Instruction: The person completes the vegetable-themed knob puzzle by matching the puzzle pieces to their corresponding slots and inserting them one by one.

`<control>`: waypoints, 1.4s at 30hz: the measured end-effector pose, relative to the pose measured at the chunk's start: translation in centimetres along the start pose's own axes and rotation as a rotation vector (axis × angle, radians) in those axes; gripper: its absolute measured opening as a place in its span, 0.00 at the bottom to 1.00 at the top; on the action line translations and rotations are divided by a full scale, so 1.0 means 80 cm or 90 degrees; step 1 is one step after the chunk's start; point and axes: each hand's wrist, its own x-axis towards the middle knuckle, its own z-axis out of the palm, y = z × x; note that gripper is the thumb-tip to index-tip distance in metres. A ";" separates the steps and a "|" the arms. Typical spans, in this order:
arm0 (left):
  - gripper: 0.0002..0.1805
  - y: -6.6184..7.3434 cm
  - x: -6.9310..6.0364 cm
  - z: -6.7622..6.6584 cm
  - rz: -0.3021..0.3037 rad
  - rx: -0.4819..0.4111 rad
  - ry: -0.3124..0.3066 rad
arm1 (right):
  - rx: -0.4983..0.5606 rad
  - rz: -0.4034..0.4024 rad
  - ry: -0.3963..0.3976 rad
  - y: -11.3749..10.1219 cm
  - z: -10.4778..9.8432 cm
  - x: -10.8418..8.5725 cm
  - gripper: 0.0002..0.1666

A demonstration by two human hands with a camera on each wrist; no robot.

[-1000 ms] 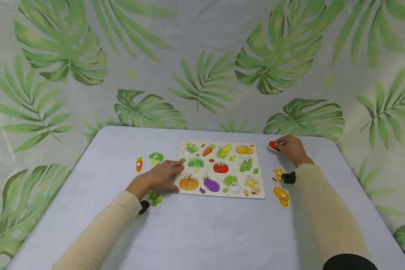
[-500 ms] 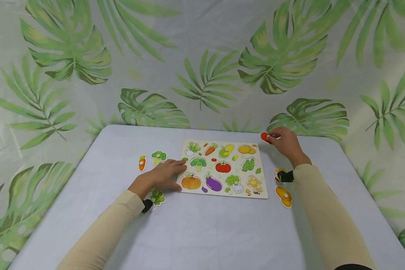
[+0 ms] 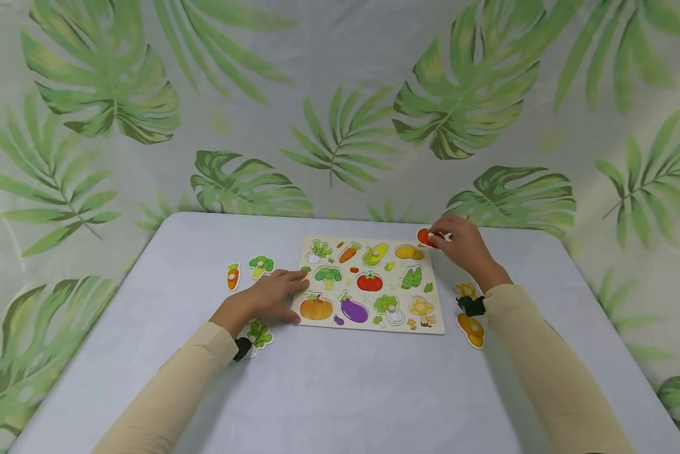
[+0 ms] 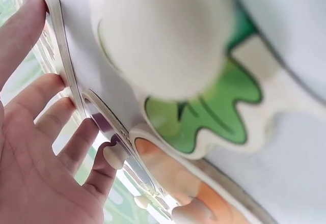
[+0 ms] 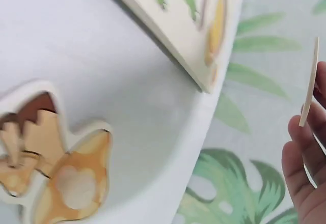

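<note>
My right hand [image 3: 461,243] pinches a tomato puzzle piece [image 3: 423,238] by its knob, near the far right corner of the wooden vegetable puzzle board [image 3: 392,284]. In the right wrist view this piece [image 5: 311,81] appears edge-on, held off the table, beside the curled fingers [image 5: 298,168]. My left hand [image 3: 271,296] rests at the board's left edge with fingers spread; in the left wrist view its fingertips [image 4: 53,83] touch that edge. A leafy white turnip-like piece [image 3: 261,333] lies near the left wrist, partly hidden by the wrist camera.
Left of the board lie a carrot piece [image 3: 233,276] and a broccoli piece [image 3: 261,266]. On the right are a mushroom piece [image 3: 464,291], partly covered by the wrist camera, and a yellow potato-like piece [image 3: 471,330]. A leaf-print cloth [image 3: 340,189] hangs behind the table.
My right hand has lifted the tomato piece and carried it left, from right of the board to its far right corner. The left hand stays at the board's edge.
</note>
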 end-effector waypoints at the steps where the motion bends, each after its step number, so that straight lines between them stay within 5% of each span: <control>1: 0.46 0.000 -0.001 0.000 -0.002 -0.001 -0.001 | -0.004 -0.007 -0.013 -0.004 0.003 -0.002 0.11; 12: 0.45 -0.003 -0.004 0.005 -0.011 -0.026 -0.006 | -0.019 -0.042 -0.154 -0.066 0.045 -0.024 0.10; 28: 0.45 0.002 -0.001 0.002 -0.030 -0.040 -0.001 | -0.068 -0.060 -0.206 -0.095 0.082 -0.022 0.11; 42: 0.45 0.003 0.000 0.000 -0.020 -0.021 -0.006 | -0.017 -0.034 -0.199 -0.104 0.094 -0.016 0.10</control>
